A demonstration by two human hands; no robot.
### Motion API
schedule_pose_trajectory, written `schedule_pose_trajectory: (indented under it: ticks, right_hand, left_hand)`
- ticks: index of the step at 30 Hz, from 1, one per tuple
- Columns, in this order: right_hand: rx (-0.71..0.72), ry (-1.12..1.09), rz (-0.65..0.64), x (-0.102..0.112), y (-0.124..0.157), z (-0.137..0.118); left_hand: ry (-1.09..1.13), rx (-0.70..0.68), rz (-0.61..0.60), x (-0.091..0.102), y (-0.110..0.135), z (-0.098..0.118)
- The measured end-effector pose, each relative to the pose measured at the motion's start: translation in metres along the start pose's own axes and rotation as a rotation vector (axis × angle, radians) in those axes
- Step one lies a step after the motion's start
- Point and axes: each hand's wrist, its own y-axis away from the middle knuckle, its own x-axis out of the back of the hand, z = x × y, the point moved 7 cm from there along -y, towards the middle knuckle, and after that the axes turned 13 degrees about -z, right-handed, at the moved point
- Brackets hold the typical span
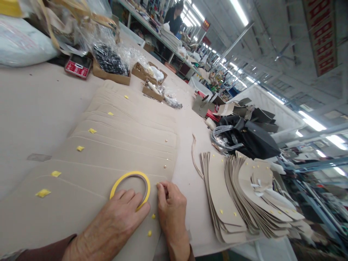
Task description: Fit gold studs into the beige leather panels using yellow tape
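Observation:
My left hand (pixel 119 214) is closed around the near side of a roll of yellow tape (pixel 148 185), which lies over beige panels (pixel 89 195) spread in overlapping rows. Just right of the roll, my right hand (pixel 172 204) pinches thumb and forefinger together at the panels' right edge. A tiny yellow bit, apparently a piece of tape, shows at those fingertips. Yellow tape pieces (pixel 43 193) dot the panels' left side, and two more yellow pieces (pixel 149 233) lie near my right wrist. Small metal studs (pixel 165 166) show on panels farther up.
Stacked beige panels (pixel 221 195) with yellow marks stand on the right. Behind them are a black bag (pixel 255 139) and a beige strip (pixel 193 152). Small cardboard boxes (pixel 123 79), a red-and-black calculator (pixel 78 66) and plastic bags (pixel 24 41) line the far side. A person (pixel 174 18) is in the background.

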Motion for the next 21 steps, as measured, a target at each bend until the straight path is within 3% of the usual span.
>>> schedule_pose_trajectory:
  ticks: [4,7,11,13,17,21]
  right_hand:
    - [-0.121,-0.014,-0.117,-0.003,-0.016,0.002]
    - [-0.164,-0.061,-0.203,0.000,-0.018,0.002]
    - [-0.118,-0.191,-0.376,0.004,-0.005,-0.003]
    - [-0.068,-0.265,-0.332,0.013,0.003,-0.008]
    - [0.172,-0.415,-0.084,0.037,0.012,-0.028]
    - [0.413,-0.352,-0.048,0.038,0.017,-0.051]
  left_hand:
    - [0.009,0.018,0.036,0.007,0.000,-0.002]
    - [0.112,-0.041,0.148,0.029,0.002,-0.005]
    - [0.238,-0.148,0.319,0.059,0.008,-0.012]
    - [0.294,-0.169,0.341,0.062,0.010,-0.016]
    - [0.287,-0.129,0.312,0.051,0.014,-0.019]
    - [0.239,-0.042,0.320,0.039,0.019,-0.020]
